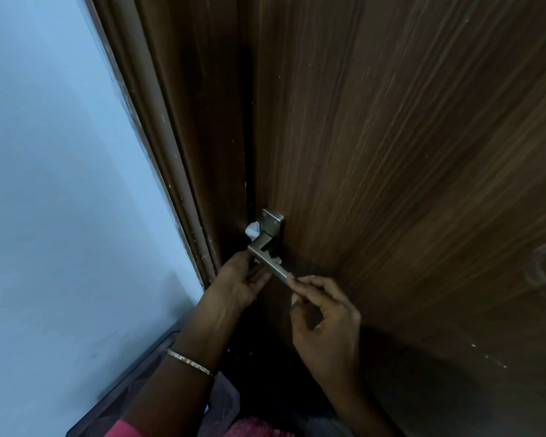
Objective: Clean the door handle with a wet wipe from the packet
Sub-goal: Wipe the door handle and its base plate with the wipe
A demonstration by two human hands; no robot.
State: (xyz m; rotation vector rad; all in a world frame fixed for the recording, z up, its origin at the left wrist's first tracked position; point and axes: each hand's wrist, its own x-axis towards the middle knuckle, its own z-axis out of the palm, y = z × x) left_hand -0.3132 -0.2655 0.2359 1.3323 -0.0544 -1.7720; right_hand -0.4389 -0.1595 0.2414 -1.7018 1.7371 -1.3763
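A silver lever door handle (267,258) on a square plate (273,220) is mounted on the dark brown wooden door (391,152). A white wet wipe (252,230) is bunched behind the lever's neck, with a small bit showing under the lever. My left hand (240,283) reaches up under the lever and grips the wipe's lower end. My right hand (322,316) pinches the free tip of the lever between thumb and fingers. The wipe packet is not in view.
The brown door frame (171,137) runs along the left of the door, with a pale blue wall (60,184) beyond it. A dark skirting strip (133,373) lies low on the left. A thin bracelet (189,361) circles my left wrist.
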